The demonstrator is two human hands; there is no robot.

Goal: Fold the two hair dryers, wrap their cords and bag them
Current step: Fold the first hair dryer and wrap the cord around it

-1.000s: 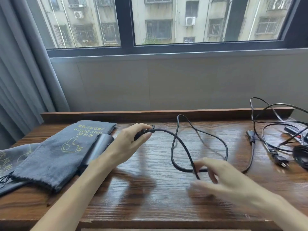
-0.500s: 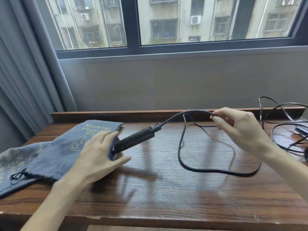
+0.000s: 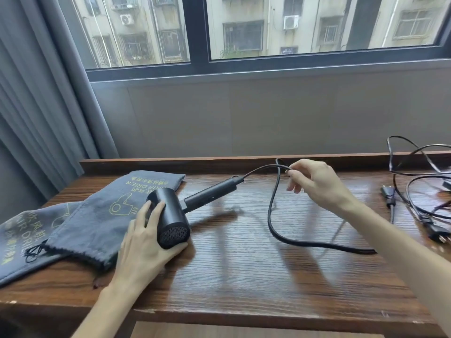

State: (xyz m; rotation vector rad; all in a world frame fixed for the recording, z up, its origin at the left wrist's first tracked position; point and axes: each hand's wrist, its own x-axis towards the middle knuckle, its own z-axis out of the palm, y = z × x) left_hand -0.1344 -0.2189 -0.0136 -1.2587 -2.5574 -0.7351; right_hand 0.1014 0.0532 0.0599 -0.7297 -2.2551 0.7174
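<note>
A black hair dryer (image 3: 174, 223) lies on the wooden table, its handle (image 3: 212, 195) stretched out toward the back right. My left hand (image 3: 146, 242) wraps the dryer's barrel from the left. My right hand (image 3: 314, 184) pinches the dryer's black cord (image 3: 275, 215) near the back ledge, and the cord hangs down in a loop onto the table. A grey drawstring bag (image 3: 97, 215) with yellow print lies left of the dryer, over a second grey bag (image 3: 17, 240). The second dryer is not in view.
A tangle of black cords (image 3: 419, 196) with two plugs (image 3: 388, 195) lies at the right edge of the table. A raised wooden ledge (image 3: 195, 162) runs along the back under the window. A grey curtain hangs at the left.
My left hand has drawn the dryer's barrel out from the bag's edge, so the whole dryer now shows. My right hand still holds the cord up near the back ledge.
</note>
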